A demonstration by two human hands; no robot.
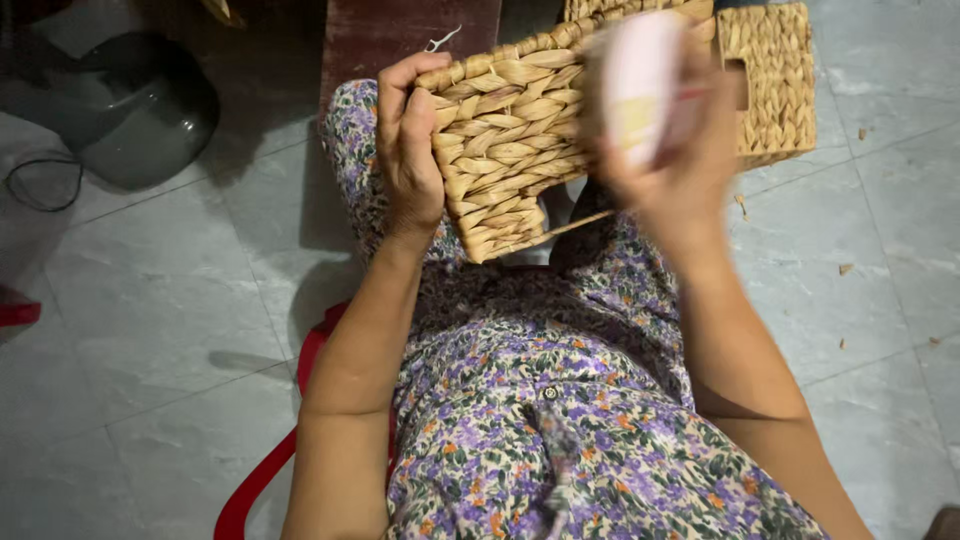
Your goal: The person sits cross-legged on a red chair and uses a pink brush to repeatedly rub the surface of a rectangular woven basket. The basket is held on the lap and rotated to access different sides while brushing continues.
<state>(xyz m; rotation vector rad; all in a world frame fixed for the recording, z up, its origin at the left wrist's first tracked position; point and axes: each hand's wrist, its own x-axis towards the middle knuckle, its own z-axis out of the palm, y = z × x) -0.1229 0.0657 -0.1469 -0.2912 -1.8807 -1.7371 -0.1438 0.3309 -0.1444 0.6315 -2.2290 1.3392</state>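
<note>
Basket (520,140) of woven straw rests tilted across the person's knees, its near corner pointing down toward the lap. Left hand (408,150) grips its left edge, thumb on the outer weave and fingers curled over the rim. Right hand (665,130) is raised in front of the basket's middle, closed around a pale pink object (640,80); motion blur hides what that object is and how firmly it is held.

Only one hand steadies the basket, and it bears on a corner rather than a flat side, so I judge it could pivot or slide off the knees toward the floor (150,330) if the left grip loosens. The fast-moving right hand may knock the rim, or the pink object could slip out. Loose straw ends along the edge could snag the fingers or the floral dress (560,430).

Beyond the left hand lie a dark helmet (140,105) and a looped cable (45,185). Beyond the right hand, straw scraps (846,268) dot the tiles. A red chair (300,400) shows under the left arm.
</note>
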